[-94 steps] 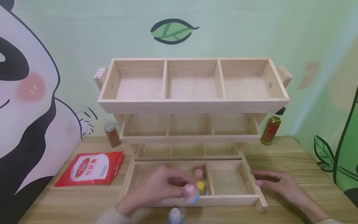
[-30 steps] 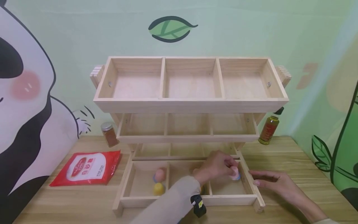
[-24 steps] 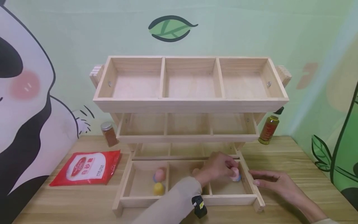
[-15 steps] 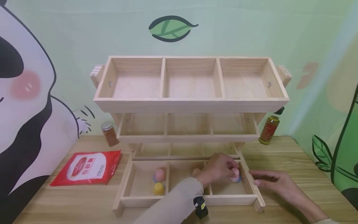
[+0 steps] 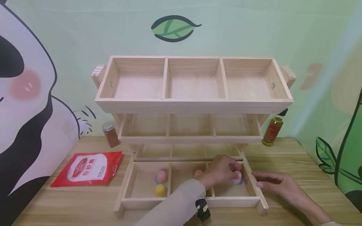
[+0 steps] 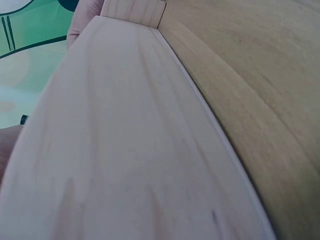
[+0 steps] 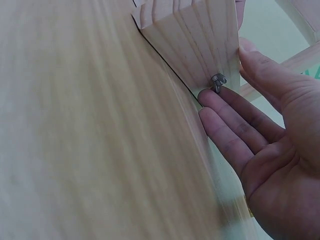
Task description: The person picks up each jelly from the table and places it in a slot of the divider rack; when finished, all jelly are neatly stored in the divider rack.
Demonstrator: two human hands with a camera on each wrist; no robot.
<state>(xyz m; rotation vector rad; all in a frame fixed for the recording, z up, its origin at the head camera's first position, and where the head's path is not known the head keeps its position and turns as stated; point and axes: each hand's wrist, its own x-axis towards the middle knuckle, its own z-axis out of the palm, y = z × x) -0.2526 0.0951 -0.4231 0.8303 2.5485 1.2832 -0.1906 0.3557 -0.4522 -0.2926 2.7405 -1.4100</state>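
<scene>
My left hand reaches into the right compartment of the bottom wooden tray and holds a small pink-topped piece with a blue base. Another pink-topped piece and a yellow-topped one sit in the left compartment. In the middle compartment a pink top shows, partly covered by my left hand and sleeve. My right hand rests against the tray's right outer side. In the right wrist view its fingers lie by a metal bolt. The left wrist view shows mostly a pale board.
Above the bottom tray rise further wooden tiers, including a three-part top tray. On the left are a red-and-white packet and a jar with a silver lid. Behind the rack's right side stands an oil bottle.
Since about three seconds ago, my left hand has moved right from the tray's front middle into the right compartment, still holding a pink-topped piece. During the last second both hands stay almost still.
</scene>
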